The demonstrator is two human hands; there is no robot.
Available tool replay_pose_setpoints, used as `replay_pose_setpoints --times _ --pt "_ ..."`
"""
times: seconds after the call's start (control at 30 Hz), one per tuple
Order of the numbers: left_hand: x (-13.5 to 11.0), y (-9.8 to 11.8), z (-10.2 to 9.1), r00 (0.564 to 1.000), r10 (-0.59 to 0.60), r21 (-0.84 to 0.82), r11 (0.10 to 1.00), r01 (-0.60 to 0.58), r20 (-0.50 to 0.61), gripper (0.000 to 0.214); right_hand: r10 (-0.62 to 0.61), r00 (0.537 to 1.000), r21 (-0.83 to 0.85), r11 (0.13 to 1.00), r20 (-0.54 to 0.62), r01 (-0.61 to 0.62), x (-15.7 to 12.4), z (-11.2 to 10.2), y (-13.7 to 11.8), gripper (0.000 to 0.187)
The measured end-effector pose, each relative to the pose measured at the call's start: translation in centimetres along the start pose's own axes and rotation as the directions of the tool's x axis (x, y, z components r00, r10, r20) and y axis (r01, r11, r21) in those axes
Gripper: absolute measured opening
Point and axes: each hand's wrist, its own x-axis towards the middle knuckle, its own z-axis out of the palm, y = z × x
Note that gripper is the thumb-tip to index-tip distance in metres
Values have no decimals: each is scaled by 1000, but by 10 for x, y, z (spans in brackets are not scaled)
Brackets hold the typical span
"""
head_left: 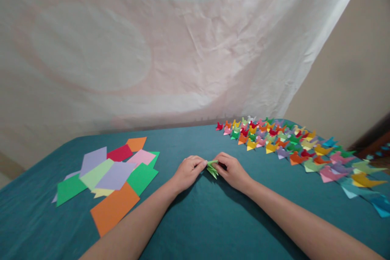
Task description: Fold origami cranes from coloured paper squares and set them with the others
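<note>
A small folded piece of light green origami paper (212,169) is held between my two hands, just above the teal tablecloth. My left hand (189,172) pinches its left end between thumb and fingers. On the other side, my right hand (232,170) has its fingers closed on the right part of the paper. Pointed flaps of the fold hang down between the hands. The fingertips partly hide the paper, so its full shape cannot be made out.
Loose coloured paper sheets (114,175) lie in an overlapping pile on the left. Rows of small folded paper birds (282,153) stand on the right side of the teal tablecloth (189,227). Behind the table hangs a pale cloth (170,48).
</note>
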Motion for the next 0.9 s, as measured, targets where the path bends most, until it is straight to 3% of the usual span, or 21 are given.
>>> replay_pose_setpoints --times 0.9 --pt "2 4 6 995 -64 31 997 67 -71 17 -13 1000 25 1000 -4 13 -1 3 -4 13"
